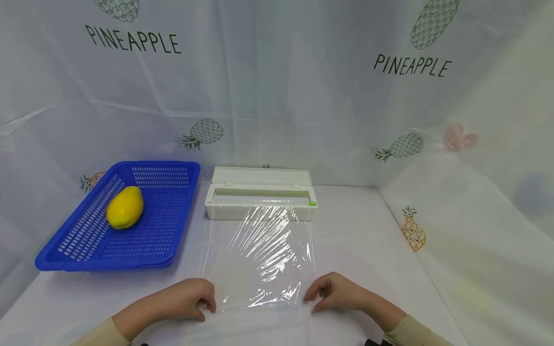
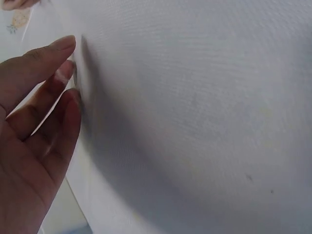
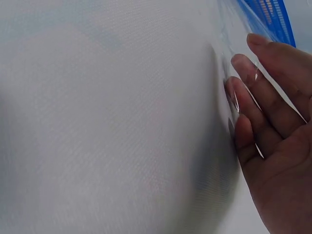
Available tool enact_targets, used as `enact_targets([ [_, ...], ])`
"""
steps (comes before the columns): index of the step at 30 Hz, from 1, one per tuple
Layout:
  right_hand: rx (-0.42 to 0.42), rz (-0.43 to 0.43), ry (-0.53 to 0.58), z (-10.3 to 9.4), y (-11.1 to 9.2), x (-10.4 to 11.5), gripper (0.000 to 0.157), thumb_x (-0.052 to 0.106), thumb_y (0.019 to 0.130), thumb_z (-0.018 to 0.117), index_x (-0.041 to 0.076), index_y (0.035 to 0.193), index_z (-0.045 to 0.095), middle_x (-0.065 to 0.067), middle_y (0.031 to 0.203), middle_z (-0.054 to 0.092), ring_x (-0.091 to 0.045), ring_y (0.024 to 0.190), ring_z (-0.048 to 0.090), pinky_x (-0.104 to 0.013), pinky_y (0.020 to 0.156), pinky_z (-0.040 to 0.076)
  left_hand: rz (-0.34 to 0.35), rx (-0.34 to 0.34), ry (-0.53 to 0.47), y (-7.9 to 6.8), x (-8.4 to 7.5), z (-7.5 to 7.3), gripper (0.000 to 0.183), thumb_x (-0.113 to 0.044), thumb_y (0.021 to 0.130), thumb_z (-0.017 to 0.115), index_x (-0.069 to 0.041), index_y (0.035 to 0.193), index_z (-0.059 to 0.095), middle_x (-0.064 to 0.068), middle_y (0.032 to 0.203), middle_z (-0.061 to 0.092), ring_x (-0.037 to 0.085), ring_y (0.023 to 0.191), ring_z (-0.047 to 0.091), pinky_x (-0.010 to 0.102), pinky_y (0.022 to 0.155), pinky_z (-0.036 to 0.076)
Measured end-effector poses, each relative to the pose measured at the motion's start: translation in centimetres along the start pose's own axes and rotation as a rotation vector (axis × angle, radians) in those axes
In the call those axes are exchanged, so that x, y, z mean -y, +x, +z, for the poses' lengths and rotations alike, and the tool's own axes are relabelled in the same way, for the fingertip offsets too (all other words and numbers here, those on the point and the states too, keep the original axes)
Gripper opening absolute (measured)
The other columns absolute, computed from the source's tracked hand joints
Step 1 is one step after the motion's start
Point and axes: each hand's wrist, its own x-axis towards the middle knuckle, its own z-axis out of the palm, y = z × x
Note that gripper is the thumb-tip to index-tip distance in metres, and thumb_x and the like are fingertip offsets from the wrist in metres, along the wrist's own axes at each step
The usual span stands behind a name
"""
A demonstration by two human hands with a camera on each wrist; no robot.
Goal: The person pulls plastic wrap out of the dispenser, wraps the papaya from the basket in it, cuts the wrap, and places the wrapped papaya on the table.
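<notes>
A sheet of clear cling film (image 1: pixel 259 250) stretches forward from a white cling film dispenser (image 1: pixel 259 211), whose lid stands raised at the back. My left hand (image 1: pixel 190 299) is at the sheet's near left corner, its fingers loosely bent. In the left wrist view, a small gap shows between the thumb (image 2: pixel 63 44) and the fingers. At the near right corner is my right hand (image 1: pixel 339 292), with relaxed fingers. The right wrist view shows glints of film against these fingertips (image 3: pixel 239 61), the thumb apart from them.
To the left stands a blue plastic basket (image 1: pixel 173 240) with a yellow mango-like fruit (image 1: pixel 125 207) in it. A small green slider (image 1: pixel 313 203) sits at the dispenser's right end. White cloth (image 1: pixel 346 221) covers the table, and a pineapple-printed curtain (image 1: pixel 294 96) hangs behind.
</notes>
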Motion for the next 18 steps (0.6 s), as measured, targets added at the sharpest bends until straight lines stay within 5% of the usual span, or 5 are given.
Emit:
enact_targets([
  [9,0.102,-0.015,0.233,-0.8,-1.8,-0.2,0.036,0.002,0.079,0.077,-0.004,0.113,0.066,-0.014,0.112,0.07,-0.021,0.104,0.065,-0.029,0.087,0.052,0.043,-0.026,-0.074,-1.7,0.2,-0.8,0.029,-0.016,0.072,0.085,-0.016,0.098,0.074,-0.021,0.091,0.059,-0.001,0.084,0.055,0.025,0.076,0.05],
  [18,0.227,-0.056,0.311,-1.5,-2.6,0.7,0.046,-0.003,0.081,0.073,-0.008,0.124,0.057,-0.023,0.121,0.063,-0.031,0.11,0.062,-0.038,0.092,0.051,-0.003,-0.03,-0.057,-2.2,-2.3,-4.0,0.031,-0.019,0.079,0.081,-0.016,0.108,0.071,-0.014,0.102,0.064,0.008,0.094,0.06,0.031,0.083,0.052],
])
